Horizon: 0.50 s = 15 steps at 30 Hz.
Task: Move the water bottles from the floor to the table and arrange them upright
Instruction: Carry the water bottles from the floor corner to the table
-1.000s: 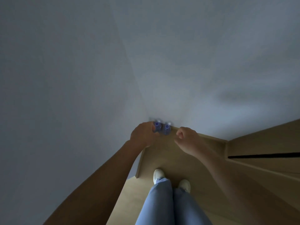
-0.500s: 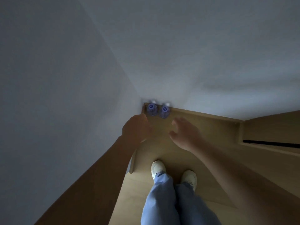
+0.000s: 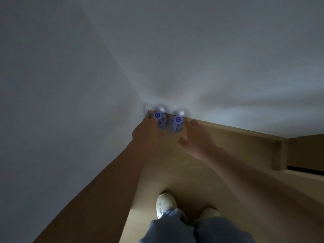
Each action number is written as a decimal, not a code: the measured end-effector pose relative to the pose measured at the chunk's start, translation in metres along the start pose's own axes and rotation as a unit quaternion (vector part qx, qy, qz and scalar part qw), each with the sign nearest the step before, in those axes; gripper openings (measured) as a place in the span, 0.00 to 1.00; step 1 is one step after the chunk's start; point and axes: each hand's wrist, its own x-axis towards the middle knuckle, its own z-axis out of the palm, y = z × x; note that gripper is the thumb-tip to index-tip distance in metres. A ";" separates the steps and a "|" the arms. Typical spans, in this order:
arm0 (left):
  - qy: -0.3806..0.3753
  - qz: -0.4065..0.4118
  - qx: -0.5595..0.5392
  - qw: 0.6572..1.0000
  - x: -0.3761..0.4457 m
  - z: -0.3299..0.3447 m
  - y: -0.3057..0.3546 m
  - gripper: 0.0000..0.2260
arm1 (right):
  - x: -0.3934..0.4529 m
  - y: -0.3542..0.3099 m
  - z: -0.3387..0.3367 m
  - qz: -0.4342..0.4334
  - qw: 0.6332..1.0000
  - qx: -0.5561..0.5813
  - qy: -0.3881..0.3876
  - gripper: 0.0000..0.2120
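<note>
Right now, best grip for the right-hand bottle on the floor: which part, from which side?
Judging by its pose, grip the right bottle round its body just below the cap, coming from its right side with the right hand. It stands upright, the wall sits close behind and the left bottle crowds its left.

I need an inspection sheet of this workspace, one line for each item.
Surface: wooden floor, dimly lit.
Job's things: two water bottles, left bottle and right bottle, upright side by side in the corner; no table seen.
Clutter: nothing seen.
Grippers: left hand against the left bottle, grip hidden; right hand open beside the right bottle, contact unclear.
Cables: nothing seen.
Surroundings: white walls, wooden skirting, the person's white shoes.
</note>
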 end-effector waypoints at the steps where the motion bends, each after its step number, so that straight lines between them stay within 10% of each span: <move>1: 0.002 -0.003 -0.012 1.000 0.005 0.007 -0.004 0.11 | 0.006 0.003 0.006 0.003 1.000 -0.001 -0.007 0.26; 15: 0.049 -0.035 -0.067 0.996 0.075 0.065 -0.017 0.20 | 0.073 0.033 0.064 -0.031 0.998 0.009 0.050 0.19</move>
